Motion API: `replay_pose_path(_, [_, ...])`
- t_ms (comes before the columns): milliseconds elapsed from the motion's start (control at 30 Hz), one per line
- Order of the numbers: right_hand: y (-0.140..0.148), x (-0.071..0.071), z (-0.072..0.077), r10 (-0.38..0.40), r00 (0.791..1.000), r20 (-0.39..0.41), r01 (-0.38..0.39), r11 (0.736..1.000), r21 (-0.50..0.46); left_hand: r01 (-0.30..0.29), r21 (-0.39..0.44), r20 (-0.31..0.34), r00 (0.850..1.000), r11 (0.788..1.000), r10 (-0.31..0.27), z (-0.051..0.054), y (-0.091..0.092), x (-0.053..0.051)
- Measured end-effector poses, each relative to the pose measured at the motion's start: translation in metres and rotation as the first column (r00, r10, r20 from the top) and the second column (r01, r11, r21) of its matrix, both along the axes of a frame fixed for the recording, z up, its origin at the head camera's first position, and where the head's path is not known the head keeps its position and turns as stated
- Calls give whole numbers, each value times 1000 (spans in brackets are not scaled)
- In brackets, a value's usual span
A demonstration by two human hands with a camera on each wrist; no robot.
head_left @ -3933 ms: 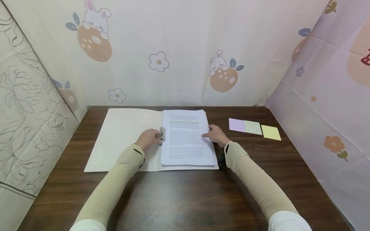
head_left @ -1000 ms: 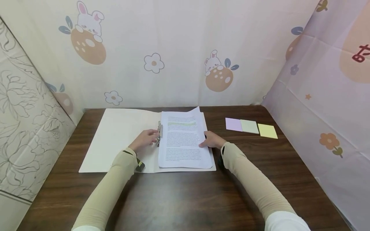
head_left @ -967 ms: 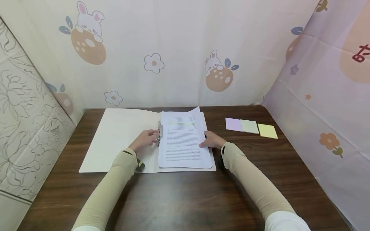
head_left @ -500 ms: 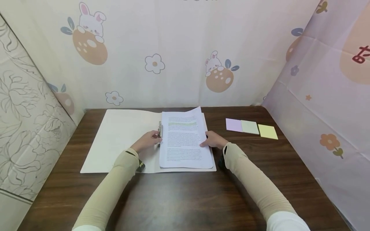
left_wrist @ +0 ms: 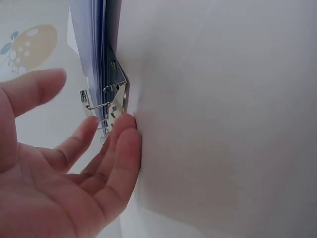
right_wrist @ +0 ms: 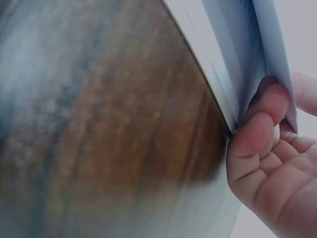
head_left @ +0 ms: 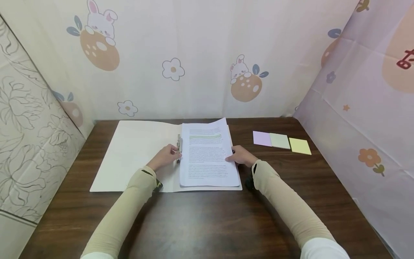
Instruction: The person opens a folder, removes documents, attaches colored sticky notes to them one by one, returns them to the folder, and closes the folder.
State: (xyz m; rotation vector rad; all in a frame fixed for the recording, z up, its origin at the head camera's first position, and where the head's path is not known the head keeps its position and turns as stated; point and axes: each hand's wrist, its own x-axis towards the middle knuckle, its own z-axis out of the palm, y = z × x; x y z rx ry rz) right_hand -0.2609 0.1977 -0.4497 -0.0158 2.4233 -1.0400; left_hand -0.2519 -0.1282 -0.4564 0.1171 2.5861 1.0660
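A white folder (head_left: pixel 136 154) lies spread flat, with a stack of printed sheets (head_left: pixel 207 154) on its right half. Along the stack's left edge is a metal clip (head_left: pixel 179 145), seen closer in the left wrist view as a clip (left_wrist: pixel 115 96) with wire parts. My left hand (head_left: pixel 165 157) is at the clip; its fingertips touch the folder beside it, thumb held apart. My right hand (head_left: pixel 242 156) pinches the right edge of the upper sheets, thumb on top and fingers underneath, as the hand (right_wrist: pixel 272 153) in the right wrist view shows. The top right corner of the paper lifts.
On the dark wooden table (head_left: pixel 194 223), right of the folder, lie a purple note pad (head_left: pixel 262 138), a pale green one (head_left: pixel 280 141) and a yellow one (head_left: pixel 300 146). A patterned curtain (head_left: pixel 207 97) stands behind the table, with others at both sides.
Compared with the earliest frame, the upper sheets are raised at the top right corner and my right hand has taken hold of their edge. Lately the sheets shifted slightly right with that hand.
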Motion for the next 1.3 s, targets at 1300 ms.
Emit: replay_pose_path(1300, [6, 13, 6, 12, 975, -220, 43, 969, 243, 60, -110, -70, 995, 992, -68, 7, 16, 22])
